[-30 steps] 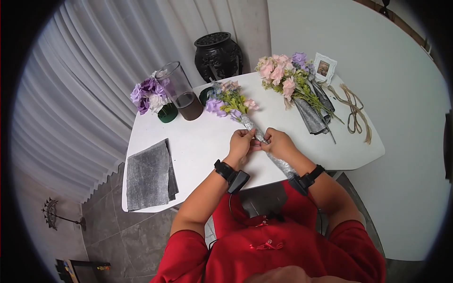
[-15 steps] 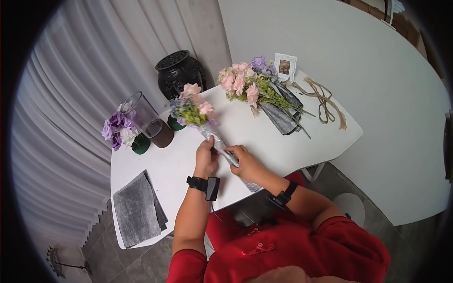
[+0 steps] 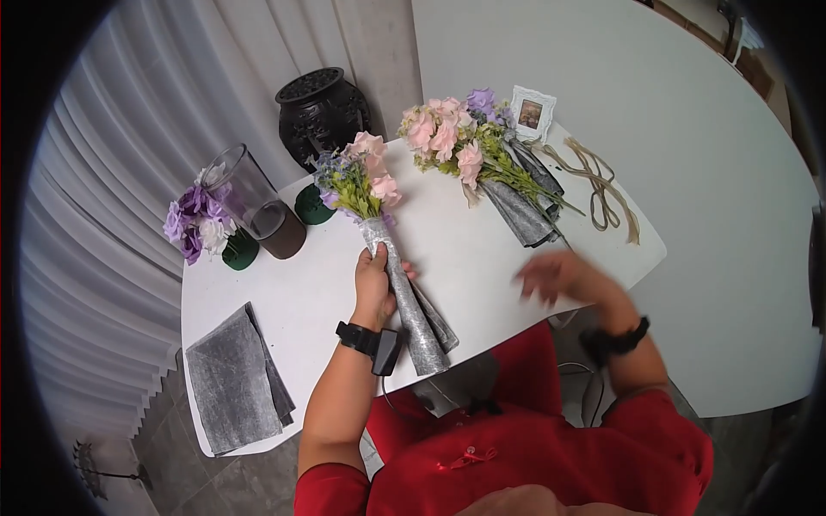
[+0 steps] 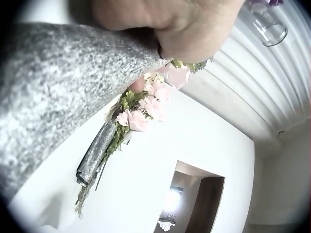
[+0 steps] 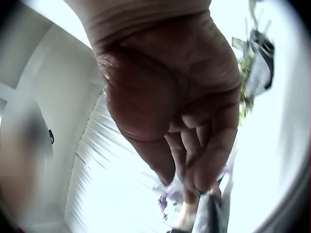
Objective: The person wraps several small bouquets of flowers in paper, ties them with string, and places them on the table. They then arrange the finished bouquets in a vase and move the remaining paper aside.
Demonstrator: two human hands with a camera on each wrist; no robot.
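Observation:
My left hand [image 3: 374, 288] grips a small bouquet around the neck of its silvery grey wrapping [image 3: 417, 335], thumb on top. Pink, blue and purple flowers [image 3: 372, 159] with green leaves fan out beyond the hand, and the wrapping flares toward the table's near edge. In the left wrist view the grey wrapping [image 4: 58, 92] fills the left side, below the hand. My right hand [image 3: 559, 277], blurred, hovers to the right of the bouquet with its fingers loosely bent. Nothing is between the fingers of this hand [image 5: 170, 92] in the right wrist view.
A larger bouquet [image 3: 447, 129] with grey wrapping lies at the back right, near a white picture frame [image 3: 532, 113] and tan cord [image 3: 607, 193]. At the left are a glass vase [image 3: 280, 228], purple flowers [image 3: 194, 219], a green disc [image 3: 315, 205] and grey sheets [image 3: 237, 387].
My right hand has let go of the wrapping and moved away to the right. The bouquet has been turned in my left hand, its pink flowers now uppermost. The head view has shifted.

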